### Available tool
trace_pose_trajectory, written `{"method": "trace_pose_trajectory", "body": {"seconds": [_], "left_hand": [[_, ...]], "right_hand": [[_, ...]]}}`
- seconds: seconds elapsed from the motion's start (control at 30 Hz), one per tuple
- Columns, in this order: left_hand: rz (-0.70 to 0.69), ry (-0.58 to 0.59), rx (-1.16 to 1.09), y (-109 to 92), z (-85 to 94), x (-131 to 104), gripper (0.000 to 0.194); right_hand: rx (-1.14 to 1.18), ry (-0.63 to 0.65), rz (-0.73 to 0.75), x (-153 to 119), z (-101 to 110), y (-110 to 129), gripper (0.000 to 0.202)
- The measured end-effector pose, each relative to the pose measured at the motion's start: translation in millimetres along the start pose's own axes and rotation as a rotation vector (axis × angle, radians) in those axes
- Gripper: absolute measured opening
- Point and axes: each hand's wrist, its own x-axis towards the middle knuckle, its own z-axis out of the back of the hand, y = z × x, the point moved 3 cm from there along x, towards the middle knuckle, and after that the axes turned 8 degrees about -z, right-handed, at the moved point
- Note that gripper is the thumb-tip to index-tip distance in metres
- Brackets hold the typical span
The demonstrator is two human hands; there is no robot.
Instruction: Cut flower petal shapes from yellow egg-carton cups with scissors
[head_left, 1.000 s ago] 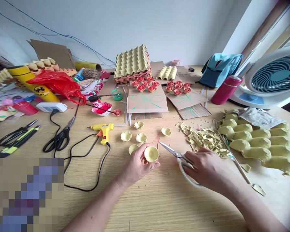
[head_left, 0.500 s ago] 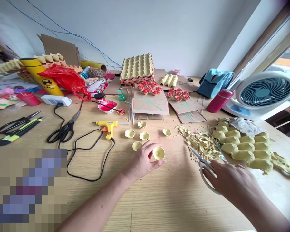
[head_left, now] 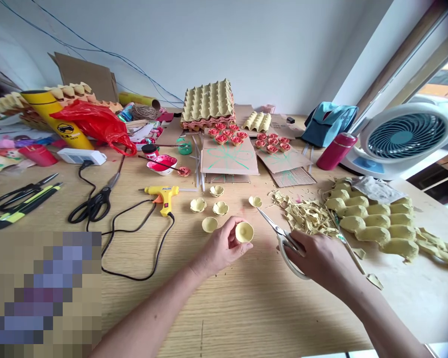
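On the table [head_left: 254, 313], the tray pile [head_left: 207, 102] is at the middle of the far edge, pale tray above red ones. The blue bag [head_left: 326, 124] stands toward the far right corner; its inside I cannot see. The white bowl [head_left: 164, 172], left of the middle, contains pink-red paint, and a brush [head_left: 153, 161] lies across it. Behind it is a small green jar [head_left: 185, 147].

Among the other things, the fan [head_left: 405, 136] is the largest, by the right edge. In front of it lies one egg tray [head_left: 381, 221], bumps upward, with a grey cloth [head_left: 379, 188] on it. Two cards [head_left: 229, 158] toward the far edge carry red flowers [head_left: 221, 137]. A heap of scraps [head_left: 308, 214] lies between the right hand [head_left: 317, 253] and the egg tray. The glue gun [head_left: 164, 196] lies at the left, and pale flowers [head_left: 221, 208] stand between it and the scraps.

The right hand is closed around the handles of the scissors [head_left: 272, 223]; the blades look nearly together, their tip just beside one pale flower. The fingers of the left hand [head_left: 220, 246] are curved, parted as wide as the pale cup [head_left: 244, 232], which they hold above the table's middle, its hollow toward the camera
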Motion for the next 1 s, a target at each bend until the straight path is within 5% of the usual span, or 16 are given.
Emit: {"method": "trace_pose_trajectory", "body": {"seconds": [0.2,0.4,0.8,1.0], "left_hand": [[-0.149,0.073,0.402,-12.8,3.4,-0.4,0.038],[-0.136,0.159,0.61,-10.2,2.5,-1.9,0.044],[-0.067,0.16,0.697,-8.1,1.3,-6.2,0.07],[-0.014,0.15,0.635,-11.1,2.6,-4.6,0.06]], "right_hand": [[0.287,-0.089,0.068,20.3,-15.5,9.5,0.034],[0.363,-0.061,0.099,16.9,-36.4,4.3,0.028],[0.43,-0.08,0.193,13.7,-28.5,0.5,0.024],[0.428,-0.109,0.151,15.4,-23.7,-2.9,0.03]]}}
